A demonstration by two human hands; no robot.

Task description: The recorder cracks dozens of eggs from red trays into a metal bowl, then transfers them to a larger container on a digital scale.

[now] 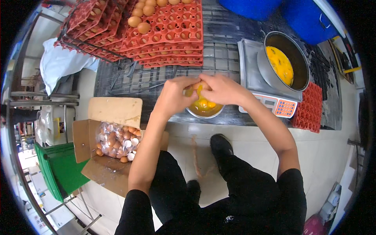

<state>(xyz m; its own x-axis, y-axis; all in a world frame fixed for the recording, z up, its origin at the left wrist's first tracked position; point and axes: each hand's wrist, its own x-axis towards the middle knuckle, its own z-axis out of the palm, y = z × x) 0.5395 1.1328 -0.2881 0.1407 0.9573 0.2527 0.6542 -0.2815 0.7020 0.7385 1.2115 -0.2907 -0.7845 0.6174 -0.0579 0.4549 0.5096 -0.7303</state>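
Over a metal bowl [205, 116] at the table's front edge, both of my hands grip a cracked brown egg [204, 85]. My left hand [178, 91] has the egg's left side, with the thumb bent inward, and my right hand [224, 90] has its right side. Raw egg hangs below the shell, between my hands. Egg yolks [207, 103] lie in clear egg white in the bowl. My fingers hide part of the shell and the bowl's far rim.
Stacked red egg trays [167, 47] hold brown eggs [144, 27]. To the right, a deep pot [299, 55] of yolks sits on a digital scale [249, 64], near a red tray [308, 108]. A cardboard box [114, 113] of eggshells [117, 141] and a green bin [63, 170] stand left. Blue containers [305, 20] are behind.
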